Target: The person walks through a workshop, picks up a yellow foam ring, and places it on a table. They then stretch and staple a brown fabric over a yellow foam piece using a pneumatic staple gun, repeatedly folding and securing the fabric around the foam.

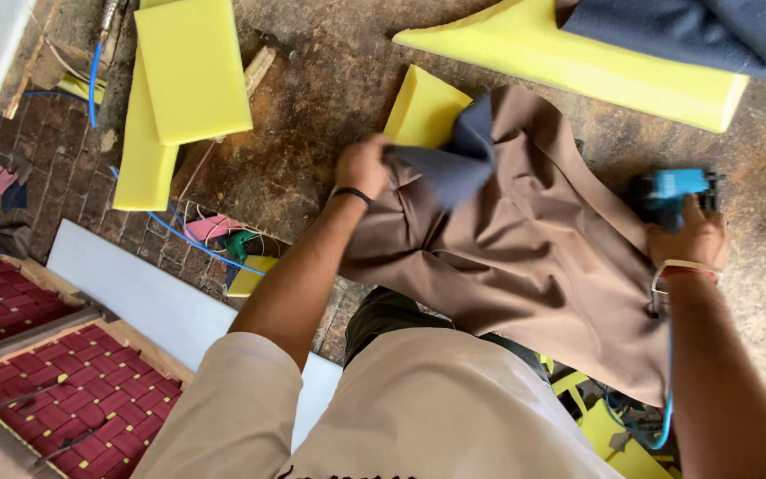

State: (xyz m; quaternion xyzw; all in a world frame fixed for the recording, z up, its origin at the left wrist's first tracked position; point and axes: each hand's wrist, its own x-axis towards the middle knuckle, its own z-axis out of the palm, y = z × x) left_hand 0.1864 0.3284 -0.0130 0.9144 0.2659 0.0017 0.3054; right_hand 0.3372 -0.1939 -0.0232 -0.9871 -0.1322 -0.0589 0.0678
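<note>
Gripping brown upholstery fabric (525, 248) over a yellow foam pad (423, 108) on the scuffed workbench (312, 133).
Left hand (361, 166) is closed, bunching the fabric's edge; right hand (689, 235) is wrapped around a blue pneumatic staple gun (671, 191). Slack cloth could wrinkle, or a misfire could strike nearby fingers.

We see a worn wooden tabletop (312, 80), a brick floor (46, 151) at left, and red-webbed furniture frames (64, 390) below.

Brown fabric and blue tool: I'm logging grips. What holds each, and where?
Left hand bunches the brown fabric at its edge; right hand grips the blue tool by its body.
</note>
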